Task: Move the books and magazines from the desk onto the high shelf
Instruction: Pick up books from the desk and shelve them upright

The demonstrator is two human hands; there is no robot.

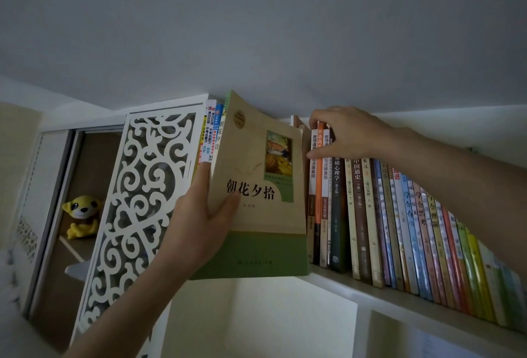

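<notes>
The stack of books (pixel 256 186) sits raised at the left end of the high shelf (pixel 399 289), its front cover facing the camera, a cream and green paperback with a small picture panel, and behind it the spines of thinner workbooks (pixel 212 132) showing at the upper left. Judged from the soft covers and the slight bow along the top edge, the bundle is light to moderate in weight, flexible rather than stiff, and its smooth covers could slide against one another, so a clamp across the whole thickness near the lower half seems the safest hold. The left hand (pixel 199 215) does just that: its thumb lies across the front cover beside the title, while the fingers are curled round the back, one fingertip showing beside the spines. The bottom edge of the stack appears to hang just in front of the shelf lip, not yet resting on it. To the right, the right hand (pixel 350 135) grips the tops of the first few shelved books (pixel 322 186), fingers hooked over them and thumb pressed on their spines, probably tipping them aside to open a slot. The long row of coloured spines (pixel 427 238) runs on rightwards. A white fretwork panel (pixel 142 200) stands left of the stack, with a yellow plush toy (pixel 81 215) in the cupboard beyond.
</notes>
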